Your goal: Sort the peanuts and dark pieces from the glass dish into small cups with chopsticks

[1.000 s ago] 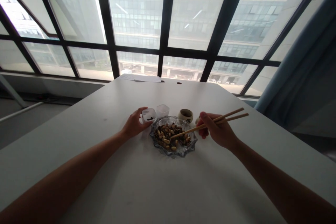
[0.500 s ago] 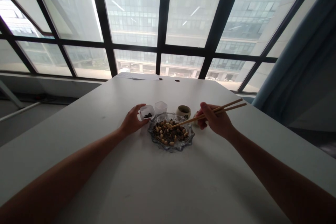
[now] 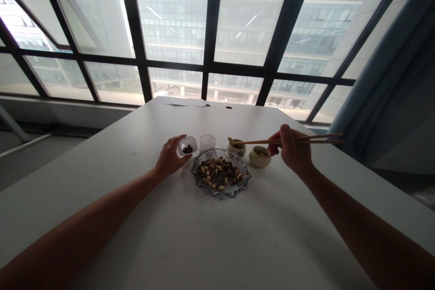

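My right hand (image 3: 292, 149) is closed round a pair of wooden chopsticks (image 3: 261, 141). Their tips pinch a pale nut (image 3: 231, 140), perhaps a pistachio, at the rim of a small cream cup (image 3: 239, 148) with a dark mark. A second cream cup (image 3: 260, 157), with brownish pieces in it, stands just left of that hand. My left hand (image 3: 172, 155) grips a small clear plastic cup (image 3: 186, 141), tilted, with dark seeds (image 3: 187, 149) inside. Between the hands sits a scalloped glass bowl (image 3: 220, 195) of mixed nuts and seeds (image 3: 217, 174).
Another clear plastic cup (image 3: 207, 141) stands behind the glass bowl. White papers (image 3: 180, 101) lie at the far edge of the white table (image 3: 217, 244), near a round hole (image 3: 229, 107). Large windows rise beyond, and a blue curtain (image 3: 380, 72) hangs at the right.
The chopsticks have moved up and right from the glass bowl to the marked cup, carrying a nut. My right hand has shifted right, uncovering the second cream cup. My left hand is nearly still.
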Motion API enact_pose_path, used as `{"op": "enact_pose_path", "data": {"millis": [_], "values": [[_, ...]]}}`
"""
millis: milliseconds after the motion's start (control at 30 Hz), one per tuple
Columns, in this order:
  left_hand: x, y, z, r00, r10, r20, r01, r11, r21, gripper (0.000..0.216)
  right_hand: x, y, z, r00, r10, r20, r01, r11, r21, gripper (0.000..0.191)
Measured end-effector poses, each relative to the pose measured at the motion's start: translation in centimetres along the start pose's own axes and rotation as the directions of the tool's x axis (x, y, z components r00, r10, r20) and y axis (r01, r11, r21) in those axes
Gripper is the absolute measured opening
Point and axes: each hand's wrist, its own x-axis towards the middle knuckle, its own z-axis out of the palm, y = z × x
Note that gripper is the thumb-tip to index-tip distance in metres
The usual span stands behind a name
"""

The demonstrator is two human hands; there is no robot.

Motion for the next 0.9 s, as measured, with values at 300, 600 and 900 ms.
{"op": "enact_pose_path", "data": {"millis": [300,600,900], "values": [[0.0,-0.2,0.1,0.999,-0.049,-0.005,0.049,0.999,0.003,0.064,1.2,-3.0,-3.8,0.932,-0.206,0.297,0.354,0.684,-0.638,0.060],[0.0,-0.1,0.0,0.999,-0.052,0.015,0.052,0.999,-0.006,0.062,1.1,-3.6,-3.3,0.967,-0.139,0.213,0.248,0.702,-0.668,0.062],[0.0,-0.1,0.0,0.998,-0.050,0.046,0.052,0.998,-0.035,0.060,-1.2,-3.6,-0.4,0.879,0.151,0.452,-0.029,0.964,-0.264,0.068]]}}
